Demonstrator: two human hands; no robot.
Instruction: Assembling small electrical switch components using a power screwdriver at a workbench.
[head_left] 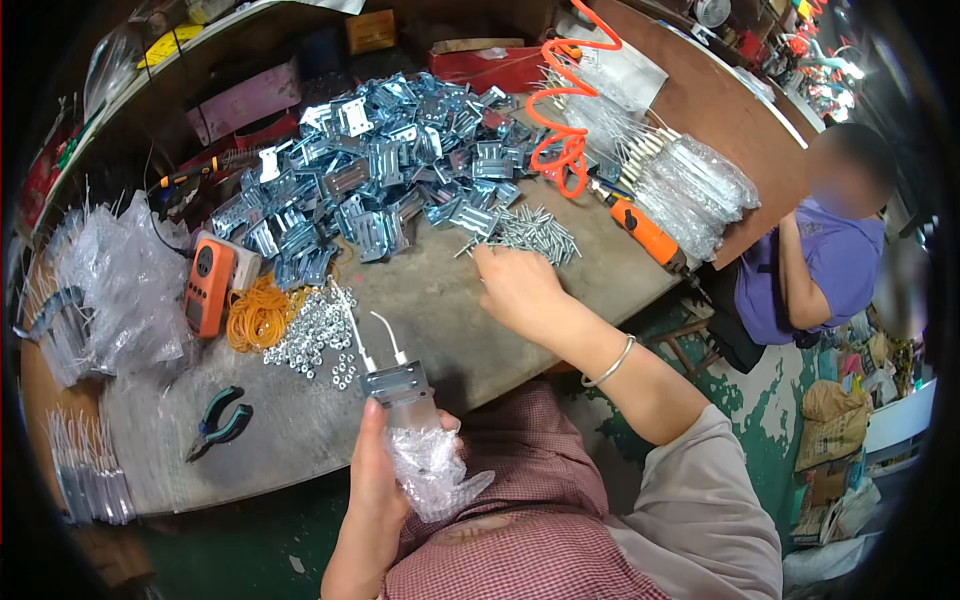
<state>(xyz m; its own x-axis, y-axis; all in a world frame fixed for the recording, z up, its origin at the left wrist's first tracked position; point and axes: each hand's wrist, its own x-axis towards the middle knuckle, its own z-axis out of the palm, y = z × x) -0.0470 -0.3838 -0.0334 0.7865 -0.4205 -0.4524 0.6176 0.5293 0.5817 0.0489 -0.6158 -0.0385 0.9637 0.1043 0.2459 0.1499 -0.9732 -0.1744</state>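
My left hand (376, 470), near the table's front edge, is closed around a bubble-wrapped part (425, 455). A silvery metal bracket (395, 382) sits across its upper end, and two white wires stick up from it. My right hand (520, 290) reaches to the near left side of a pile of long screws (535, 236), fingertips bent down and together among the screws. Whether a screw is between them is hidden. Small nuts (310, 330) lie loose left of the wrapped part, beside a bundle of orange rubber bands (258, 314).
Behind the screws rises a large heap of metal brackets (370, 160). An orange power screwdriver (645, 232) and a coiled orange hose (560, 130) are at right, with wrapped parts (695, 190). Pliers (220, 422) and an orange meter (208, 285) are left. A person (815, 250) sits at right.
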